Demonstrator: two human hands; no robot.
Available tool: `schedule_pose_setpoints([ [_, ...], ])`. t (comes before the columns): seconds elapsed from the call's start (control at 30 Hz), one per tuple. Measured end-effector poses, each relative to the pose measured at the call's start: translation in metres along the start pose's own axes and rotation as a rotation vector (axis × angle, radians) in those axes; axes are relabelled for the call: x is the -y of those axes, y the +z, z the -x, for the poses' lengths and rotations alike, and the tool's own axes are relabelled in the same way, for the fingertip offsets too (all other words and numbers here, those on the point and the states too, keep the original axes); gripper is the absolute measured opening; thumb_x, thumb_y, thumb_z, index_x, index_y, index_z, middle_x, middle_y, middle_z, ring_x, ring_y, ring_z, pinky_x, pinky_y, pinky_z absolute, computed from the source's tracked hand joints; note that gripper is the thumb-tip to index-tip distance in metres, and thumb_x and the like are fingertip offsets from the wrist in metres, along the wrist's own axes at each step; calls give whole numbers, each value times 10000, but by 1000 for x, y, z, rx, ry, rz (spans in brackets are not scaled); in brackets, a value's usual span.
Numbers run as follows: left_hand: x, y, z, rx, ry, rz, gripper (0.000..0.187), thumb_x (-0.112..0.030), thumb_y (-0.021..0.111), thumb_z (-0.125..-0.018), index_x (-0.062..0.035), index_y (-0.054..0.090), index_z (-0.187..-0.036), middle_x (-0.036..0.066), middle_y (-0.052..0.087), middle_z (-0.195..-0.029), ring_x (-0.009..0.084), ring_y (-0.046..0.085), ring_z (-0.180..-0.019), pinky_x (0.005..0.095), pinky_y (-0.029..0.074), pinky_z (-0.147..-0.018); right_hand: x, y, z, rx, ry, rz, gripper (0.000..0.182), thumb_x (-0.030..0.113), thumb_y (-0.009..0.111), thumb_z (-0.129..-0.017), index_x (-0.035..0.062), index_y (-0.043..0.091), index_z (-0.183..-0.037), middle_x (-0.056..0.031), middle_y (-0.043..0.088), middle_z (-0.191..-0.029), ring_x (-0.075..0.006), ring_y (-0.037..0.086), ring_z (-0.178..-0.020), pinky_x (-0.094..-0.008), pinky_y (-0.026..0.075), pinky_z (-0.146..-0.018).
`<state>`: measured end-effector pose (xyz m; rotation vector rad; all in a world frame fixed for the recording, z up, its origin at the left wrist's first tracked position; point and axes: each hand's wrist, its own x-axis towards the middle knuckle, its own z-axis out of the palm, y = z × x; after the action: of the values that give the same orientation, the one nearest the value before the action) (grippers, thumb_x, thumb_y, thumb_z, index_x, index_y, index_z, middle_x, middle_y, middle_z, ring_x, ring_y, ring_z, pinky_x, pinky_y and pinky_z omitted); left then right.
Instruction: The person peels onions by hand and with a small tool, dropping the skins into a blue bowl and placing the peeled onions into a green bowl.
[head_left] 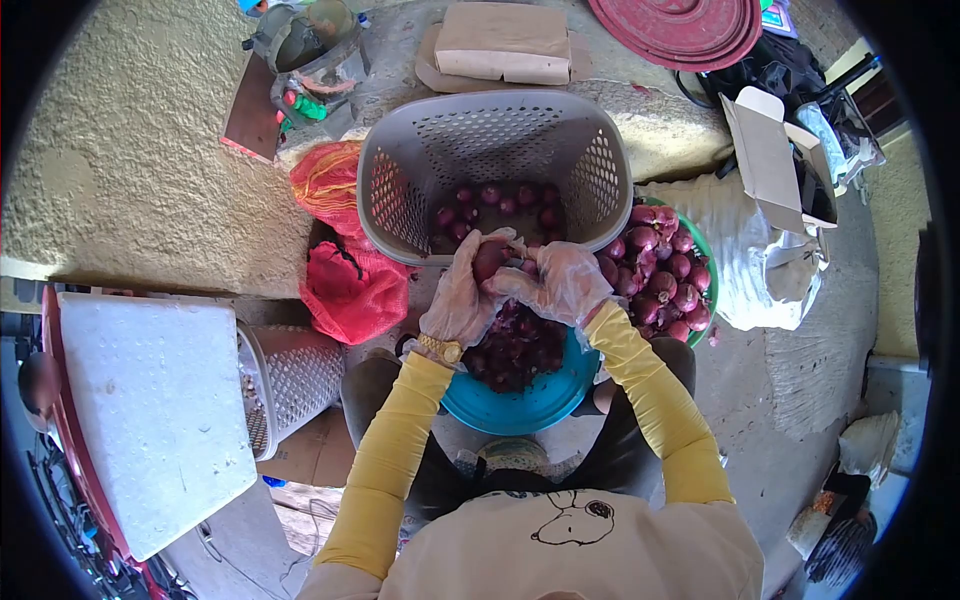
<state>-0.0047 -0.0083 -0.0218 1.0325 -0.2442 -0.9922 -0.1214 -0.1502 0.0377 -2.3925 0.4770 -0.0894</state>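
Observation:
A red onion is held in my left hand, which wears a clear plastic glove and a gold watch at the wrist. My right hand, gloved the same way, meets it with bent fingers closed at the onion's right side; its fingertips are partly hidden. Both hands are over the near rim of a grey perforated basket with several red onions at its bottom. Below them, a blue basin contains dark red onion skins. Right of my right hand, a green basin is heaped with red onions.
Left of the basket lies a red mesh sack. A white foam board and a second perforated basket stand at left. Behind are a cardboard piece and a red lid; a white sack is at right.

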Motion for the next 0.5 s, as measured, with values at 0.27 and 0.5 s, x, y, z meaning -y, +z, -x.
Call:
schedule_pose_setpoints([
  [0.27,-9,0,1,-2,-225,453,498,-436,503,-1109,14,616,-1290,152,685,-1193,219,676,-1001,318,577,-852,-19,17,-1,28,-50,-136,516,629,633,-970,146,800,-1039,-181,719,-791,-405,686,-747,-457,537,-682],
  [0.5,-23,-1,3,-44,-166,372,518,-466,488,-1108,-1,583,-1318,142,658,-1194,272,674,-1055,416,596,-952,-10,15,2,113,-152,152,560,685,616,-948,164,792,-1052,-159,708,-756,-389,702,-758,-463,528,-665],
])
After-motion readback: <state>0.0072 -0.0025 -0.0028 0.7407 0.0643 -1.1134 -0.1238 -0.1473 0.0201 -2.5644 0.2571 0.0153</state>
